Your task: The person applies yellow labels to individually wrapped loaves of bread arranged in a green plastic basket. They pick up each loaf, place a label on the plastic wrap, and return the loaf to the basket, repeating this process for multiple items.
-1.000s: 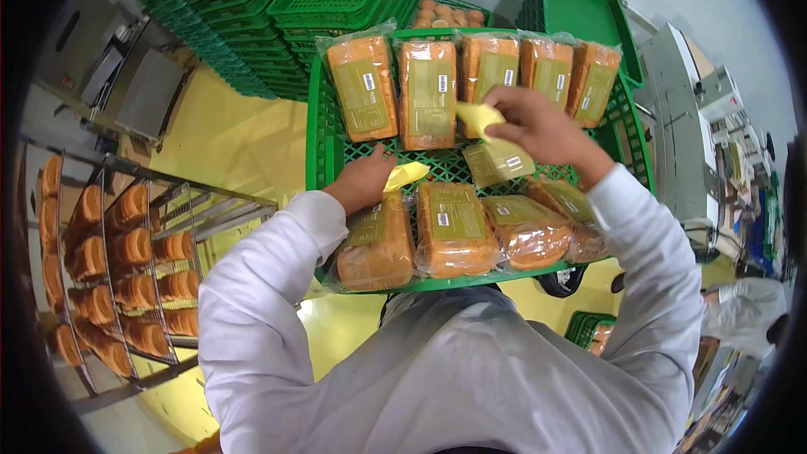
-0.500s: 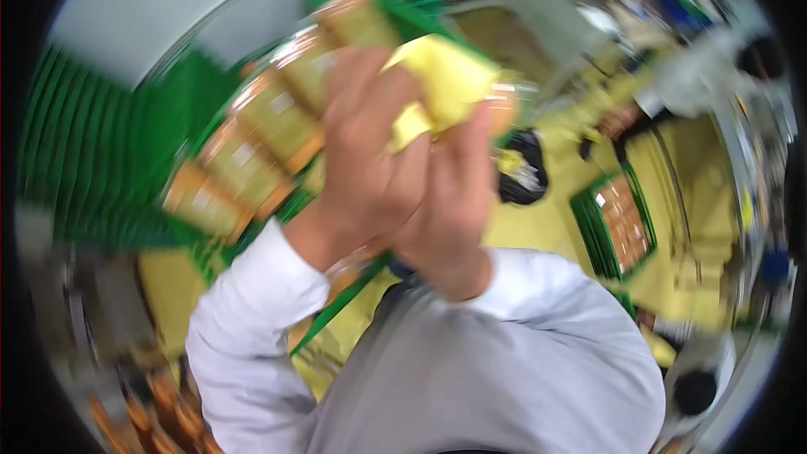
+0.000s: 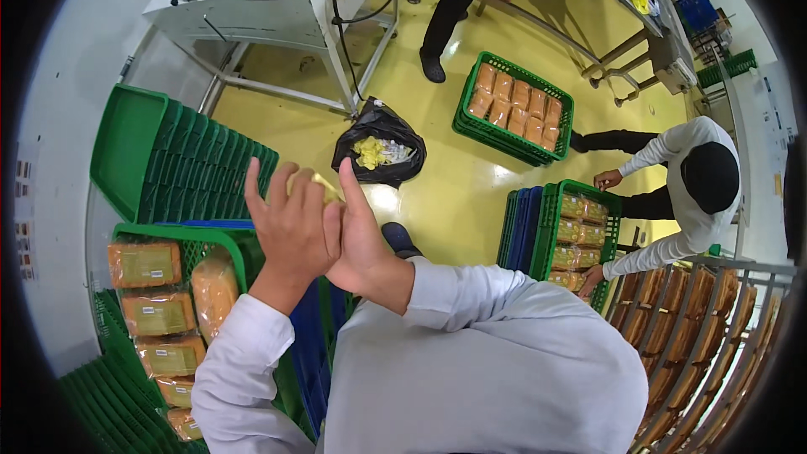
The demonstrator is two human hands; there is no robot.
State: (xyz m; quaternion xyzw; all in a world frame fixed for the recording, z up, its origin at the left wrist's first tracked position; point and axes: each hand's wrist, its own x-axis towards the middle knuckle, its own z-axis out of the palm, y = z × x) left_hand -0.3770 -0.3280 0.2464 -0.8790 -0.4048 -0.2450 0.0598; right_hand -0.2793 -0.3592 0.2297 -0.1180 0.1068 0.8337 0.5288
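Observation:
My left hand [image 3: 296,231] and my right hand [image 3: 366,244] are pressed together in front of me, above the left crate's edge. Between them shows a bit of thin yellow sheet [image 3: 326,188], mostly hidden by the fingers; I cannot make out exactly what it is. My left fingers curl over it, index finger raised, while my right thumb points up beside it. Just left of my hands, a green crate [image 3: 220,234] holds several bagged bread loaves [image 3: 153,265] with yellowish labels. One loaf [image 3: 215,290] in it shows no label from here.
A black bag [image 3: 345,147] with crumpled yellow and clear scraps lies on the floor ahead. Stacked green trays [image 3: 126,147] stand left, a white machine [image 3: 252,13] beyond. A co-worker [image 3: 706,176] grips a loaf crate [image 3: 546,235] at right; another crate [image 3: 471,130] sits behind.
My view has turned, and the crate of loaves now sits lower left. My hands, still together, are lower and further left in view; much less of the yellow sheet shows.

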